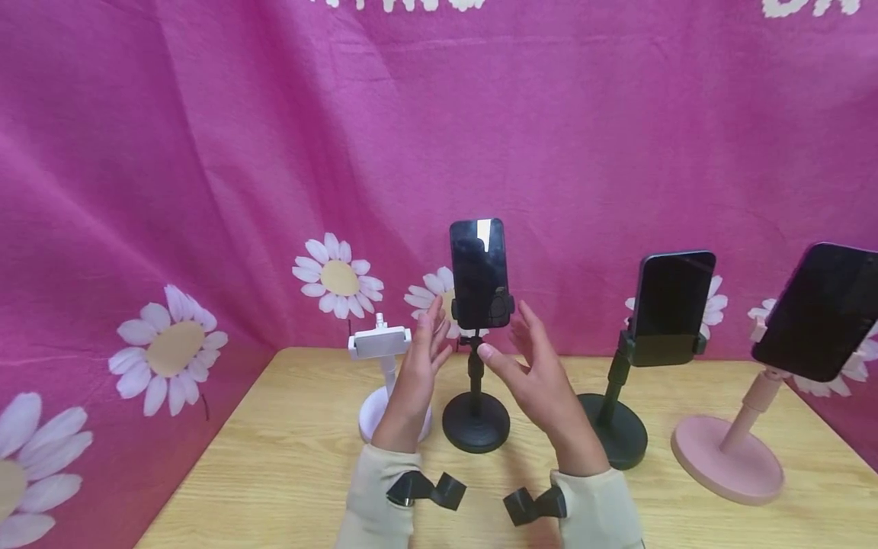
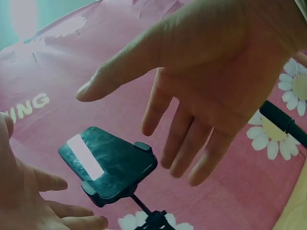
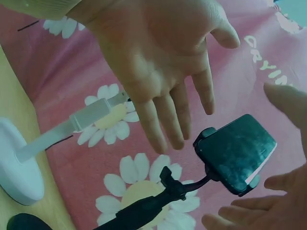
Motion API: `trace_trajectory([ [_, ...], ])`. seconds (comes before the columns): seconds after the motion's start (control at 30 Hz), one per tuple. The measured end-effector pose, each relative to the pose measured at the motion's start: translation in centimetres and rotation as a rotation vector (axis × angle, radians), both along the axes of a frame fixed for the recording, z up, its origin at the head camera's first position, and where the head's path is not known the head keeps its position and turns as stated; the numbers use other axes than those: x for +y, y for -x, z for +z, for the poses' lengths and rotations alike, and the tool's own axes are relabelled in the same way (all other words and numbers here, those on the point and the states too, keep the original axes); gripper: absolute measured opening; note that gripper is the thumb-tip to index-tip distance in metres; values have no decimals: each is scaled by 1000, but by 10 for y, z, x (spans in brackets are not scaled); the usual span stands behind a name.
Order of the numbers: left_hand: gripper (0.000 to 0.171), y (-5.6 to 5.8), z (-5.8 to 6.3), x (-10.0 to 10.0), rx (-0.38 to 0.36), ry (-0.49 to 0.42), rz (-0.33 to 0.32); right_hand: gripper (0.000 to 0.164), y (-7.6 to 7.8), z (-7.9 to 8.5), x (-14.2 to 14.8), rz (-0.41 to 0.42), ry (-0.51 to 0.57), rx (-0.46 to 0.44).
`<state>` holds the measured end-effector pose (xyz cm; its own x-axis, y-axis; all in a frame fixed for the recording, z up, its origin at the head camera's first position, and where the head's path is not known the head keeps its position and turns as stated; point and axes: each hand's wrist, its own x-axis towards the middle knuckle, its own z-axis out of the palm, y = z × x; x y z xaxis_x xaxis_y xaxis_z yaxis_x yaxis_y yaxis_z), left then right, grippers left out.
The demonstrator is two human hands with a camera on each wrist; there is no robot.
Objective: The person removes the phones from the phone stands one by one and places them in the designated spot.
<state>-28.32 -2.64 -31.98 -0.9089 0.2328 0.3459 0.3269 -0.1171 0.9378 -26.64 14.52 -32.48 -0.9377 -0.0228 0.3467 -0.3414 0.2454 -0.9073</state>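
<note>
My left hand [image 1: 416,374] and right hand [image 1: 542,374] are raised on either side of a black phone stand [image 1: 476,427]. Its clamp holds a dark phone [image 1: 478,274] upright, with a bright reflection across the screen. Both hands have spread fingers and palms turned inward, with nothing in them. In the head view my right thumb tip overlaps the area beside the stand's neck. The left wrist view shows the phone [image 2: 105,163] between my left hand [image 2: 38,196] and right hand [image 2: 206,72]. From the right wrist, my left palm [image 3: 158,52] appears beyond the phone [image 3: 237,153].
A white phone stand [image 1: 373,404] with a small device [image 1: 380,342] stands behind my left hand. To the right are another black stand [image 1: 620,442] with a phone [image 1: 672,305] and a pink stand [image 1: 727,461] with a larger device [image 1: 816,313]. A pink daisy-patterned cloth [image 1: 583,152] hangs behind the wooden table [image 1: 240,473].
</note>
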Motion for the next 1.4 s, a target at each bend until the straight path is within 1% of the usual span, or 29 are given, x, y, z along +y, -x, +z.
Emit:
trace_trajectory([
  [0.13, 62, 1, -2, 1, -1, -32, -46, 86, 1, -4, -1, 56, 29, 8],
  [0.27, 63, 1, -4, 2, -11, -51, -68, 86, 0, -6, -1, 67, 35, 12],
  [0.43, 64, -1, -4, 2, -21, -71, -59, 88, -1, -6, -1, 64, 38, -2],
  [0.63, 65, -4, -1, 3, -10, -91, -69, 89, -4, -2, 0, 58, 40, 2],
  [0.8, 65, -7, 2, 1, -5, -95, -45, 86, -7, 1, 1, 53, 56, -11],
  [0.93, 64, -11, 6, -2, -14, -71, -27, 85, -9, 4, 1, 41, 63, -23],
  [1.03, 63, -14, 9, -4, -16, -56, -20, 87, -12, 7, 2, 19, 47, -30],
  [1.17, 59, -15, 12, -6, 5, -27, -15, 86, -16, 13, 3, -30, 3, -44],
  [1.3, 51, -15, 13, -7, 17, 36, 9, 79, -20, 17, 4, -81, -53, -49],
  [1.4, 46, -14, 12, -7, 12, 114, 61, 74, -23, 19, 4, -108, -86, -35],
])
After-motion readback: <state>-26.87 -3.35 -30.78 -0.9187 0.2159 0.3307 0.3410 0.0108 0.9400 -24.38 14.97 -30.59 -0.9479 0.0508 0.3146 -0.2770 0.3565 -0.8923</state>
